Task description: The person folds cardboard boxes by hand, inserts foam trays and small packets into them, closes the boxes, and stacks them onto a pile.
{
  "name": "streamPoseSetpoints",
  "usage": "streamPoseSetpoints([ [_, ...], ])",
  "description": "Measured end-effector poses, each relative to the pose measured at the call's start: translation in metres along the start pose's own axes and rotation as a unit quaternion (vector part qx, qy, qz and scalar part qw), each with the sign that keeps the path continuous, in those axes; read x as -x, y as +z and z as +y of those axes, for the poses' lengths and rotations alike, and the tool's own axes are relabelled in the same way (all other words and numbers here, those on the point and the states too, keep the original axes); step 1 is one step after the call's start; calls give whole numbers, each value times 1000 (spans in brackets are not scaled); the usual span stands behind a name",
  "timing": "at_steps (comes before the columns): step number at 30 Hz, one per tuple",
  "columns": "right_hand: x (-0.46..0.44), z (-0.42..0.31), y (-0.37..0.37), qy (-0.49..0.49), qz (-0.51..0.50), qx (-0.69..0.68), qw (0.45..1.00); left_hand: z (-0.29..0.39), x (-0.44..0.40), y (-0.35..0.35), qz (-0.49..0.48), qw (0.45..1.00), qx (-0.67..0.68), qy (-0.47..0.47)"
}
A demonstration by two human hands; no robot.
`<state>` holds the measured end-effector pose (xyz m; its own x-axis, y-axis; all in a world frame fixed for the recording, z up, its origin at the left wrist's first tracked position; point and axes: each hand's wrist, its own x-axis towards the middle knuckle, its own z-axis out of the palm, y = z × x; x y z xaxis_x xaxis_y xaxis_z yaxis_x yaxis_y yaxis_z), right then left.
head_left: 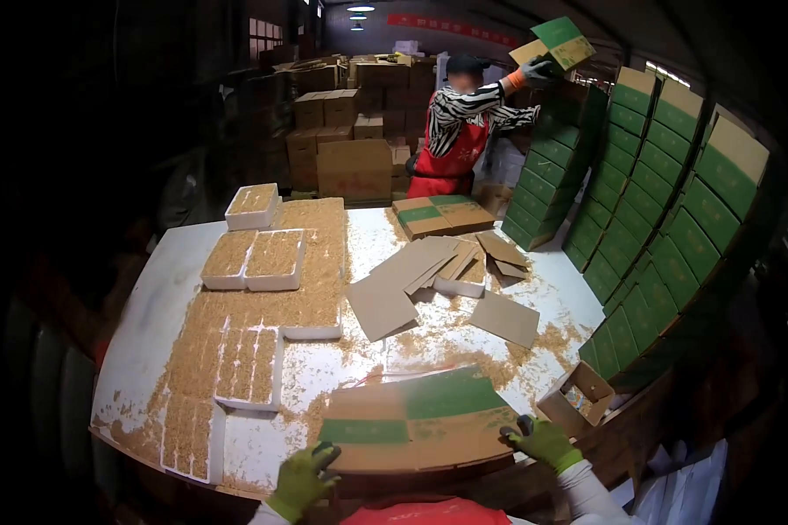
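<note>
Judging from the pose, most likely a step of positioning a flat carton [416, 418] at the near edge of the table [144, 332]; for the next move, judged necessary: even support at both ends, without bending of the crease. On the left part of the table, from the far left corner toward the near left corner, white trays [276, 283] with brown, grainy filling [271, 252]. At the carton's left near corner, left hand [303, 481] in green glove, fingers partly spread and bent beside the edge; impossible to tell whether grasping or only touching. Between both hands, at the middle of the table's near edge, the carton itself: lying slightly aslant, in brown and green blocks, with a crease across the middle. At its right near corner, right hand [545, 440], similarly gloved, dark fingertips bent on the cardboard; impossible to tell how firm the hold. Just beside, near the table's near right corner, small open box [559, 409]. Farther right, along the right edge, stacked green boxes [652, 289].
</note>
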<state>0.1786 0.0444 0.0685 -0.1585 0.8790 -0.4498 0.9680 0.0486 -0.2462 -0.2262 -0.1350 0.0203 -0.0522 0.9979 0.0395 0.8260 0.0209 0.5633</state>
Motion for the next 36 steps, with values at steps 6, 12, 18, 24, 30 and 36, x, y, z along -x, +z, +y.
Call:
streamPoseSetpoints([
  [6, -34, -93, -16, -409, 211, 146, 875, 15, -118, -69, -28, 975, -220, 28],
  [12, -100, -108, -59, -381, 34, 25, 924, 108, -123, 7, 167, 939, -224, 202],
  [18, -140, -148, -73, -409, 44, 200, 889, 102, -100, 34, 249, 943, -58, 211],
  [24, -125, -191, -29, -511, 172, 155, 828, 161, -62, 28, -25, 903, 259, 342],
  [30, -141, -195, -18, -465, 180, 107, 860, 9, -103, -10, 255, 937, 12, 238],
  [36, -71, -138, -101, -477, 348, 62, 805, 39, -117, 38, 39, 962, -74, 261],
])
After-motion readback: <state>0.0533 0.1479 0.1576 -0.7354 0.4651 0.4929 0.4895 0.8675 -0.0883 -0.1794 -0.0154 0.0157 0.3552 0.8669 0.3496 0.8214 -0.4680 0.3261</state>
